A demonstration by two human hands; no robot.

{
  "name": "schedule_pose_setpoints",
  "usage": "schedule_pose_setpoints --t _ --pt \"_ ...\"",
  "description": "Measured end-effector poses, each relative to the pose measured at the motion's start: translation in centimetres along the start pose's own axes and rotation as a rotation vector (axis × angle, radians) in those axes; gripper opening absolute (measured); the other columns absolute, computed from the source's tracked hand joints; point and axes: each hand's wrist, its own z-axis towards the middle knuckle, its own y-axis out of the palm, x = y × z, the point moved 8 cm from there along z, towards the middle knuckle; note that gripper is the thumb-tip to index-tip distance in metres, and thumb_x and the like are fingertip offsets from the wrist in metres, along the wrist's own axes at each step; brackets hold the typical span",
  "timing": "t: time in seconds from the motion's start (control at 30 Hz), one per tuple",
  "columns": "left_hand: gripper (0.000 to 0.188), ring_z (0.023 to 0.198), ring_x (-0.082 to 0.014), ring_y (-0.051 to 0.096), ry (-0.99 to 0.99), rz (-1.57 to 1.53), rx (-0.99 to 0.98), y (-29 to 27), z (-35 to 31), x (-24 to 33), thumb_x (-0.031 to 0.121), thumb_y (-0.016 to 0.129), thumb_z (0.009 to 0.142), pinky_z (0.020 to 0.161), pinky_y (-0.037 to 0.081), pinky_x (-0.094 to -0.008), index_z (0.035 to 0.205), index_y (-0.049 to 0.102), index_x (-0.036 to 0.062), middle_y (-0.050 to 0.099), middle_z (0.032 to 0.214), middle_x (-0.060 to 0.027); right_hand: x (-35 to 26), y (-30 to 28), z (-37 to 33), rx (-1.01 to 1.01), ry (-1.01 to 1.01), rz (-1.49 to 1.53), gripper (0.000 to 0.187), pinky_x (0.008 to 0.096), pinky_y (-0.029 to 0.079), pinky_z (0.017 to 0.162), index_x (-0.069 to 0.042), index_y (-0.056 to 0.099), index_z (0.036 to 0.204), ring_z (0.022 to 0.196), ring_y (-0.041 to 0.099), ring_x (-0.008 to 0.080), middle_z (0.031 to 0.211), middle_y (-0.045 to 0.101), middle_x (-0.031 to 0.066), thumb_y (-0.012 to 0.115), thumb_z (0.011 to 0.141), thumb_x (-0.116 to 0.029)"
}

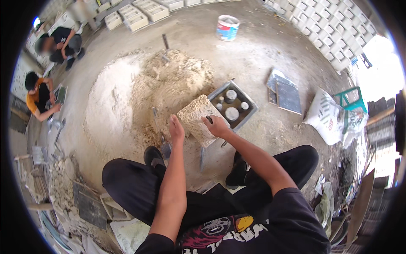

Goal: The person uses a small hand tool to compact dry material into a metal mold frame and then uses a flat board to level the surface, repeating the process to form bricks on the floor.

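Observation:
A roughly square block of pale, crumbly, sand-like mix (199, 120) sits in front of me between my hands; whether a mould encloses it, I cannot tell. My left hand (177, 128) is held edge-up at its left side, fingers stretched out, and seems to touch it or be very near. Closed around a small dark handle (209, 120), my right hand (218, 127) rests at the block's right part. What the handle belongs to is hidden. Just beyond on the right, partly covered, lies a dark box-shaped mould (250, 111) with several round pegs standing inside.
A large heap of sandy mix (169, 80) spreads ahead left, with a trowel (165, 148) near my left foot. Dark flat boards (287, 95), a white sack (325, 116) and a bucket (227, 28) stand right and far. Two people crouch at left. Cast blocks (137, 19) line the back.

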Motion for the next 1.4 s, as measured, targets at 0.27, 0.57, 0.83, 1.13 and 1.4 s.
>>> schedule_pose_setpoints --t 0.27,0.57,0.83,1.13,1.4 --pt "0.063 0.131 -0.0399 0.041 0.223 -0.001 -0.307 13.0 -4.9 4.4 0.043 0.032 0.101 0.109 0.031 -0.0390 0.134 0.041 -0.0112 0.045 0.136 -0.0301 6.8 -12.8 -5.1 -0.016 0.055 -0.221 0.053 0.0489 0.044 0.070 0.003 0.062 0.076 0.076 0.059 0.0433 0.077 0.062 0.0262 0.053 0.092 -0.047" --pt "0.061 0.133 -0.0382 0.037 0.400 0.196 -0.580 20.7 -9.6 6.9 0.041 0.036 0.100 0.111 0.029 -0.0413 0.138 0.038 -0.0066 0.040 0.142 -0.0264 16.1 -17.8 -10.4 -0.145 0.297 -0.349 0.060 0.0494 0.045 0.077 0.005 0.063 0.081 0.084 0.061 0.0438 0.085 0.063 0.0286 0.049 0.092 -0.052" --pt "0.066 0.135 -0.0352 0.036 0.483 0.415 -0.752 21.8 -11.6 6.8 0.046 0.031 0.100 0.112 0.026 -0.0458 0.142 0.032 -0.0046 0.037 0.145 -0.0243 16.5 -16.6 -8.8 -0.238 0.289 -0.304 0.061 0.0489 0.047 0.074 0.005 0.064 0.079 0.078 0.063 0.0420 0.078 0.064 0.0278 0.049 0.091 -0.052" --pt "0.069 0.140 -0.0315 0.029 0.456 0.494 -0.854 22.1 -12.7 6.3 0.049 0.027 0.100 0.115 0.019 -0.0422 0.145 0.029 -0.0034 0.034 0.148 -0.0213 14.4 -17.0 -6.2 -0.446 0.501 -0.243 0.053 0.0359 0.047 0.049 0.000 0.069 0.078 0.048 0.057 0.0195 0.060 0.060 0.0105 0.052 0.092 -0.048" --pt "0.069 0.139 -0.0330 0.031 0.406 0.310 -0.796 21.2 -11.4 4.9 0.049 0.027 0.100 0.115 0.021 -0.0416 0.142 0.033 -0.0055 0.036 0.146 -0.0242 11.7 -16.9 -2.2 -0.690 0.663 -0.300 0.050 0.0321 0.042 0.044 0.002 0.069 0.077 0.045 0.051 0.0154 0.057 0.056 0.0050 0.056 0.090 -0.044"
